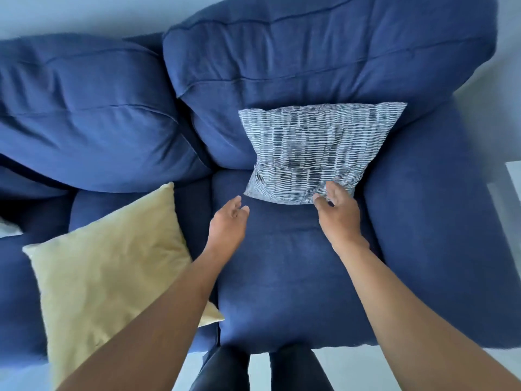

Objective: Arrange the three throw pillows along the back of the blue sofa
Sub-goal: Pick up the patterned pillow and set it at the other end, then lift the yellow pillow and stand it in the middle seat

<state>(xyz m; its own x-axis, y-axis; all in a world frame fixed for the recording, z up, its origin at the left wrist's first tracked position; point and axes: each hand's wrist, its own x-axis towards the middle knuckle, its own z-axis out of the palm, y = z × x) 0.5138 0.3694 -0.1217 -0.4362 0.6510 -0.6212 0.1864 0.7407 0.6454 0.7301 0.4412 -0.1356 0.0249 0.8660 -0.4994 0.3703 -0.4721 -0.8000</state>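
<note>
A grey-and-white patterned pillow (315, 148) leans upright against the right back cushion of the blue sofa (296, 66), beside the right armrest. My right hand (337, 210) touches the pillow's lower right edge, fingers apart, not gripping it. A little left of the pillow's lower left corner, my left hand (228, 221) hovers open over the seat, holding nothing. A pale yellow pillow (112, 258) lies flat on the seat to the left, partly under my left forearm. A white sliver at the far left edge (8, 228) may be a third pillow; I cannot tell.
The left back cushion (84, 114) bulges forward at the upper left. The wide right armrest (439, 221) runs down the right side. My legs (262, 371) stand against the seat's front edge, on a pale floor.
</note>
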